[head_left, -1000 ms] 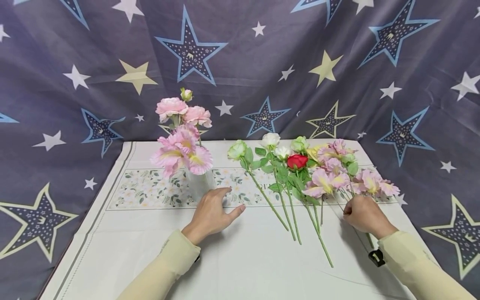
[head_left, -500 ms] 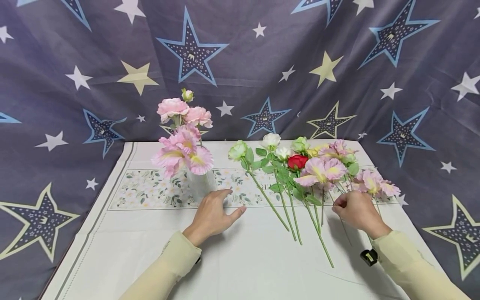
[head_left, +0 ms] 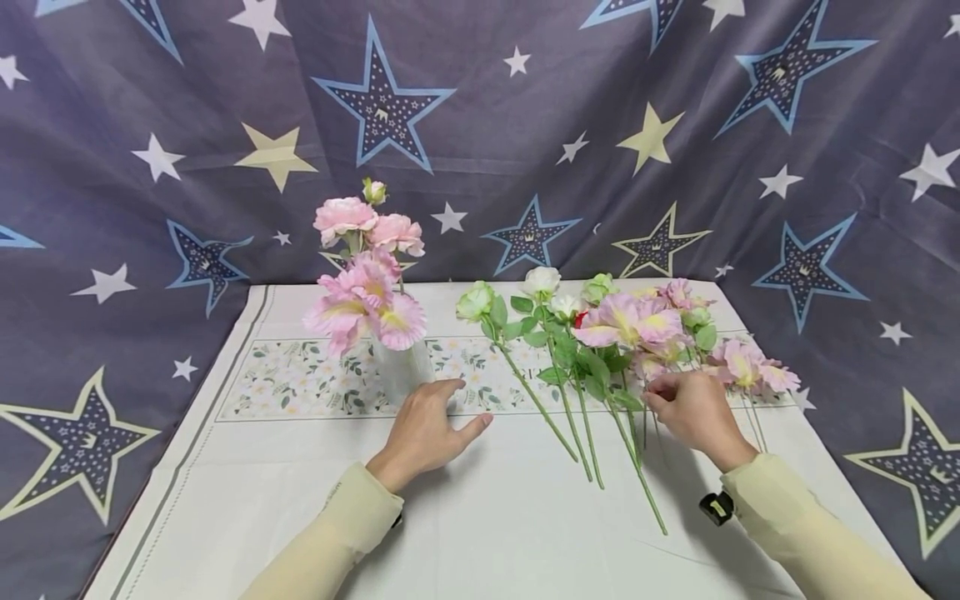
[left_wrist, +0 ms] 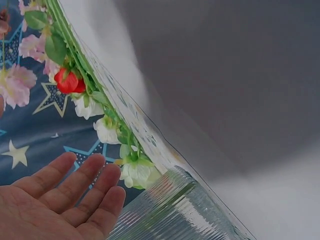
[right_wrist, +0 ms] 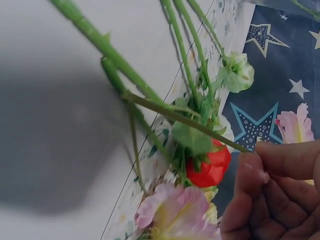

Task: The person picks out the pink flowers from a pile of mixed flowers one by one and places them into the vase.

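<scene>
My right hand (head_left: 693, 412) pinches the thin stem (right_wrist: 190, 120) of a pink-purple iris (head_left: 626, 321) between thumb and forefinger. Its bloom overlaps the red rose (right_wrist: 210, 165) in the head view, and the stem's lower end slants over the rose stems in the right wrist view. My left hand (head_left: 423, 425), fingers extended and thumb spread, stays beside a clear ribbed vase (left_wrist: 175, 205). Pink ranunculus-like flowers (head_left: 345, 215) and another pink iris (head_left: 367, 304) stand upright in that vase, their petals hiding its mouth.
White and green roses (head_left: 542, 282) lie in a loose row right of the vase, stems toward me. More pink irises (head_left: 750, 367) lie at the far right. A white cloth with a floral band (head_left: 292, 379) covers the table; a starry curtain (head_left: 480, 125) hangs behind.
My right hand has lifted the iris from the pile and moved it left, so its bloom now covers most of the red rose. The left hand has stayed beside the vase.
</scene>
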